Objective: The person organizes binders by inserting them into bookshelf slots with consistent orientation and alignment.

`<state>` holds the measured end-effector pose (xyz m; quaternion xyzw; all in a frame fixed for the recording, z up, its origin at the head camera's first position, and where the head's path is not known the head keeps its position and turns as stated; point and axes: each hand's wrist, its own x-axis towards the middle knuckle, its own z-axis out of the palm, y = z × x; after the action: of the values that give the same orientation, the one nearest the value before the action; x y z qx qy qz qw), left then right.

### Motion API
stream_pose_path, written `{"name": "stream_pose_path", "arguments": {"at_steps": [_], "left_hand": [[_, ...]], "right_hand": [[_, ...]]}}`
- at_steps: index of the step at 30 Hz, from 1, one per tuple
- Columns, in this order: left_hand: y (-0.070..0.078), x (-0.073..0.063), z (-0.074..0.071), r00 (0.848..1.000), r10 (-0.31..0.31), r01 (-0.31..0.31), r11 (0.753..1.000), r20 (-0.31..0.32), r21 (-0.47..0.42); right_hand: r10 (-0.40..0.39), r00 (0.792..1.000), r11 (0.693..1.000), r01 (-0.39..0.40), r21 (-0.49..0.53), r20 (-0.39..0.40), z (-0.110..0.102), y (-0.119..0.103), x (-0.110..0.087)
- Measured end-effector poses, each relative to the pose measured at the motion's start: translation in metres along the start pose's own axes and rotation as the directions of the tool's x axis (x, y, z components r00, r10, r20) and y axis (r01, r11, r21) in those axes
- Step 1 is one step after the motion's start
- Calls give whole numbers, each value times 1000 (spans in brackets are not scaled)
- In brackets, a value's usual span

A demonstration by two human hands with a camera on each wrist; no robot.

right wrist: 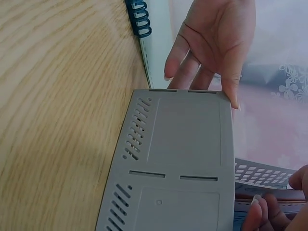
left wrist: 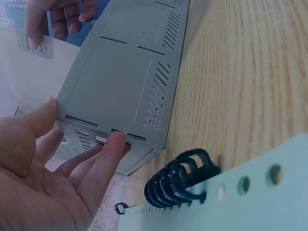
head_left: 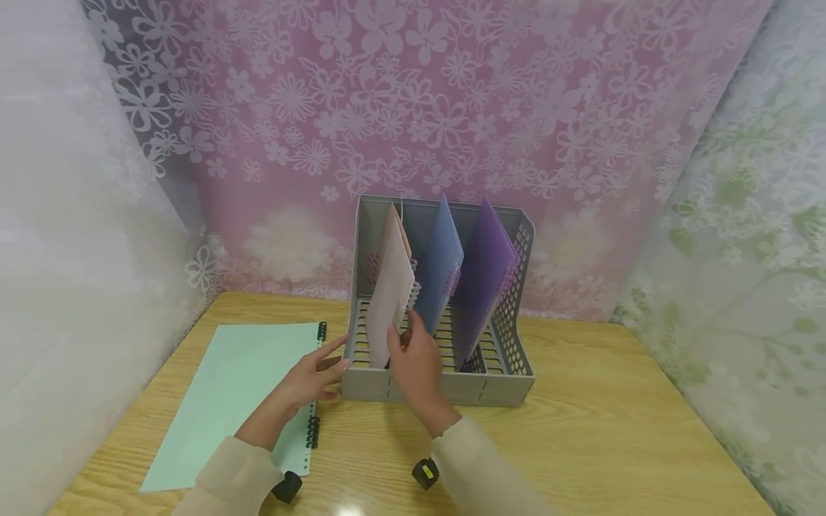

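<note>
A grey file rack with dividers stands on the table, perforated at its sides and base. My left hand touches its left front corner, the thumb at the top edge and the other fingers against the side wall. Inside the left part of the rack, a pale pink spiral notebook leans upright. My right hand pinches this notebook's near edge between thumb and fingers, seen partly in the right wrist view. A blue notebook and a purple notebook stand farther right in the rack.
A mint-green sheet or notebook with black binding rings lies flat on the wooden table, left of the rack. Behind the rack hangs a pink floral curtain. Pale curtains close off both sides.
</note>
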<state>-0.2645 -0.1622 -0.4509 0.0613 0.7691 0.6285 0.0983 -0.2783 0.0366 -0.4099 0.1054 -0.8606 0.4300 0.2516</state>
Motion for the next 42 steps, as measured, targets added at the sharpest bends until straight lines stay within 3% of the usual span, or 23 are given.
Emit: {"name": "stream_pose_path", "arguments": {"at_steps": [5,8,16,24,36,42], "left_hand": [[2,-2,-1,1000,10,-10,1000,16,5],[3,-3,-1,1000,19,-19,1000,25,8],[0,-2,-2,999,20,-20,1000,30,-2],[0,-1,-3,1000,15,-15,1000,19,5],[1,-2,-3,1000,13,-13,1000,17,-8],[0,0,-2,1000,7,-6,1000,15,-21]], "right_hand": [[-78,997,996,78,-36,3,-6,1,-4],[-107,994,994,107,-3,12,-8,0,-7],[-115,993,988,112,110,18,-11,0,-10],[-137,990,987,138,86,-14,-5,1,-7],[-98,994,993,100,59,-43,5,0,0],[-49,999,997,50,64,-10,9,1,7]]}}
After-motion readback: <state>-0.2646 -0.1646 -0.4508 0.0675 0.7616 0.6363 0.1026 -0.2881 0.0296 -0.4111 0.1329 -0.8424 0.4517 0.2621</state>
